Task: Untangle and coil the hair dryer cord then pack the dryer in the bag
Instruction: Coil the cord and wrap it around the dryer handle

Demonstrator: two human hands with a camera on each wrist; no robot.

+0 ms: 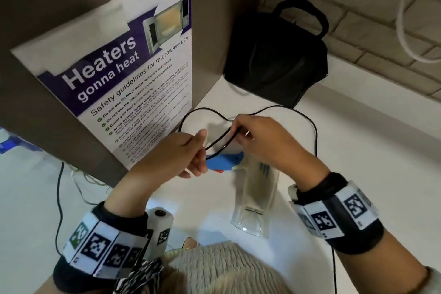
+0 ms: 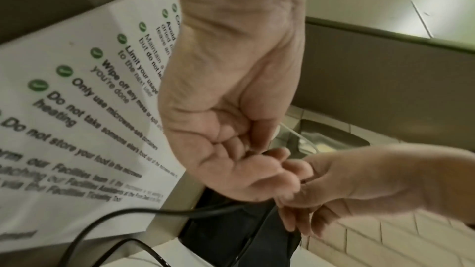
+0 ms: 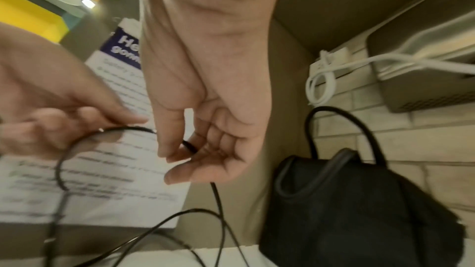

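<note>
A blue hair dryer (image 1: pixel 224 161) lies on the white counter (image 1: pixel 358 150), partly hidden beneath my hands. Its thin black cord (image 1: pixel 310 122) loops over the counter behind them. My left hand (image 1: pixel 201 150) pinches two strands of the cord, and my right hand (image 1: pixel 238 132) pinches the same strands a little farther along. In the left wrist view the cord (image 2: pixel 128 214) trails down from my left hand (image 2: pixel 272 161). In the right wrist view it (image 3: pixel 216 200) hangs from my right hand (image 3: pixel 180 157). The black bag (image 1: pixel 276 55) with its carry handle stands at the back, apart from both hands.
A brown panel bearing a microwave safety poster (image 1: pixel 133 74) stands close on the left. A clear plastic container (image 1: pixel 255 198) lies on the counter beside the dryer. White cable (image 1: pixel 410 31) hangs on the tiled wall at back right. Thin wires (image 1: pixel 59 198) trail at the left.
</note>
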